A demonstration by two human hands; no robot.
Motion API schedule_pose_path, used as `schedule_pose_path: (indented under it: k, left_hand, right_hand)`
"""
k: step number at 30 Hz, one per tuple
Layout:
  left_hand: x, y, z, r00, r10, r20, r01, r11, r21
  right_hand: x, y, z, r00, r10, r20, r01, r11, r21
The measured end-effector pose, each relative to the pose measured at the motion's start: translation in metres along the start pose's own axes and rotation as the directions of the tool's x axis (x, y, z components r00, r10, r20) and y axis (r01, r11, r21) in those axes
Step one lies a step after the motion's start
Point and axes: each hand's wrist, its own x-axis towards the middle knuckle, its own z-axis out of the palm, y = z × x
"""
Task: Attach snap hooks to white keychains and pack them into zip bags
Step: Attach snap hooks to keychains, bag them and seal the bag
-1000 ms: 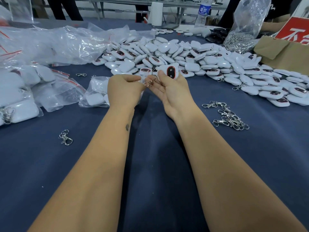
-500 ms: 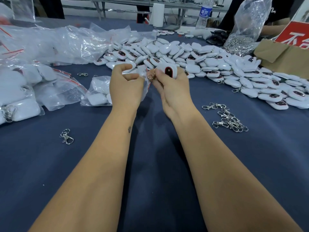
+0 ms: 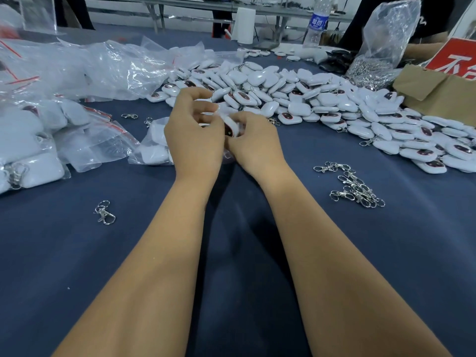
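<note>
**Keychain pinched between both hands, hook work hidden**

One white keychain [image 3: 230,128] sits between the two hands, above the near middle of the desk [image 3: 64,253]. The right hand [image 3: 255,143] curls its fingers around it; the left hand [image 3: 194,135] pinches at its top. The snap hook is hidden, so I cannot tell whether it is attached. Best to keep the ring end pinned with one hand. A zip bag [image 3: 154,148] lies just left; loose snap hooks [image 3: 355,186] lie right; the keychain pile [image 3: 322,104] crowds the far side. Open cloth lies nearer the body.
</note>
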Motion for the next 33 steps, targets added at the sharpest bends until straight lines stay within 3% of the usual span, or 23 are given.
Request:
schedule_pose_path:
  k: [4,6,8,11,14,17,20,23,24,26,27,29,31,33]
  left_hand:
    - [0.0,-0.001,0.0,0.999,0.04,-0.003,-0.039,0.995,0.096]
    - [0.001,-0.003,-0.001,1.0,0.008,-0.003,-0.007,0.991,0.137]
    - [-0.001,-0.005,-0.002,0.999,-0.017,0.031,0.012,0.988,0.155]
    - [-0.005,-0.006,-0.002,0.997,-0.044,0.066,0.034,0.989,0.147]
    - [-0.002,-0.009,-0.008,0.988,-0.151,0.035,0.142,0.971,0.193]
    - [0.01,-0.007,-0.024,0.976,-0.215,0.025,0.204,0.953,0.223]
    - [0.036,0.014,-0.047,0.987,-0.098,-0.127,0.123,0.972,0.202]
    - [0.064,0.045,-0.058,0.951,0.161,-0.266,-0.113,0.976,0.185]
    - [0.068,0.051,-0.057,0.938,0.222,-0.267,-0.171,0.965,0.2]
    - [0.067,0.055,-0.049,0.946,0.258,-0.196,-0.197,0.939,0.282]
    - [0.062,0.05,-0.044,0.967,0.218,-0.132,-0.163,0.927,0.338]
    - [0.049,0.029,-0.036,1.0,0.006,0.0,-0.005,0.916,0.401]
    - [0.035,0.007,-0.029,0.963,-0.241,0.118,0.171,0.89,0.423]
    - [0.026,-0.004,-0.023,0.934,-0.324,0.152,0.209,0.837,0.505]
  right_hand:
    - [-0.003,0.0,-0.005,0.998,0.024,-0.053,-0.014,0.985,0.173]
    - [-0.004,0.003,-0.008,0.985,-0.02,-0.171,0.04,0.993,0.115]
    - [-0.004,0.007,-0.01,0.973,0.02,-0.229,-0.009,0.999,0.047]
    - [-0.005,0.012,-0.009,0.972,0.214,-0.099,-0.211,0.977,0.038]
    - [0.0,0.006,-0.007,0.975,0.218,-0.036,-0.219,0.976,-0.023]
    - [0.006,-0.011,-0.001,0.971,0.239,0.02,-0.239,0.97,0.029]
    - [0.015,-0.046,0.01,0.962,0.243,0.123,-0.271,0.89,0.366]
    - [0.022,-0.087,0.02,0.971,0.066,0.228,-0.223,0.587,0.778]
    - [0.023,-0.093,0.023,0.979,0.034,0.203,-0.19,0.533,0.825]
    - [0.023,-0.093,0.028,0.987,0.063,0.149,-0.158,0.551,0.819]
    - [0.021,-0.087,0.029,0.985,0.108,0.135,-0.173,0.609,0.774]
    - [0.015,-0.065,0.027,0.964,0.226,0.14,-0.263,0.735,0.625]
    - [0.009,-0.04,0.019,0.939,0.306,0.155,-0.342,0.809,0.478]
    - [0.008,-0.021,0.007,0.935,0.34,0.104,-0.354,0.863,0.359]
